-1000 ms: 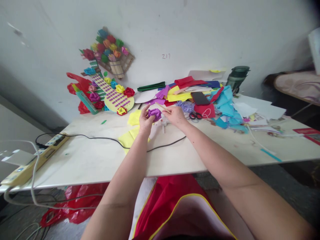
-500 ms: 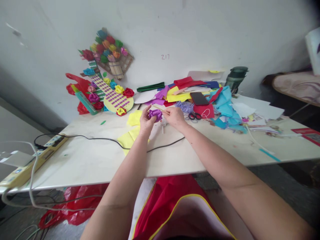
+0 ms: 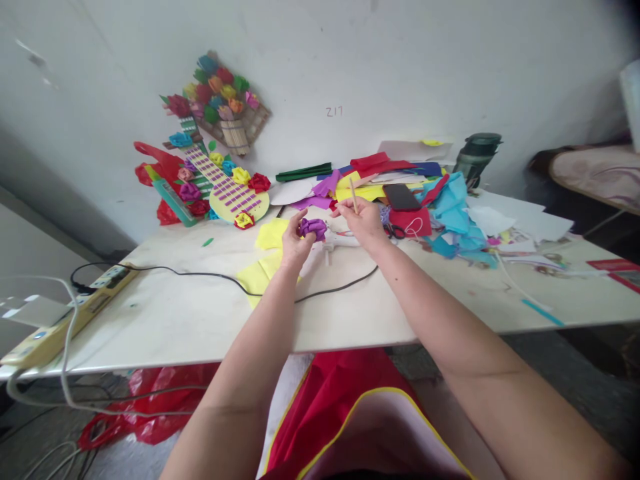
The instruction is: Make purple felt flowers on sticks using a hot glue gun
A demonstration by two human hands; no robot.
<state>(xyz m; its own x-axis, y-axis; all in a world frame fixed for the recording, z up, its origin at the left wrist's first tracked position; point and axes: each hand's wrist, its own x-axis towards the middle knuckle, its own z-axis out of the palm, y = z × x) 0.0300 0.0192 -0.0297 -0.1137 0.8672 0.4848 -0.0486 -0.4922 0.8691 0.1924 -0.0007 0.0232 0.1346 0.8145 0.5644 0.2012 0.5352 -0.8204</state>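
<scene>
A crumpled purple paper flower [image 3: 313, 229] is pinched in my left hand [image 3: 296, 241], above the table. To the right, my right hand [image 3: 365, 221] is closed on a thin wooden stick [image 3: 354, 195] that points upward, apart from the flower. Yellow paper [image 3: 260, 270] lies beneath and left of my left hand. Below my hands rests a white tool [image 3: 336, 251], probably a glue gun, partly hidden. Close to my right wrist are black scissors [image 3: 395, 231] and a red paper piece [image 3: 415, 221].
A flower-decorated paper guitar [image 3: 235, 193] leans at back left by a glue bottle [image 3: 173, 199]. A black cable [image 3: 185, 273] crosses the table from a power strip [image 3: 75, 317]. A phone [image 3: 401, 197], coloured paper [image 3: 453, 213] and a dark bottle [image 3: 477, 160] stand at back right.
My right hand has moved away from the flower to the right, and the stick has swung from nearly level to upright. My left hand still holds the flower in about the same place.
</scene>
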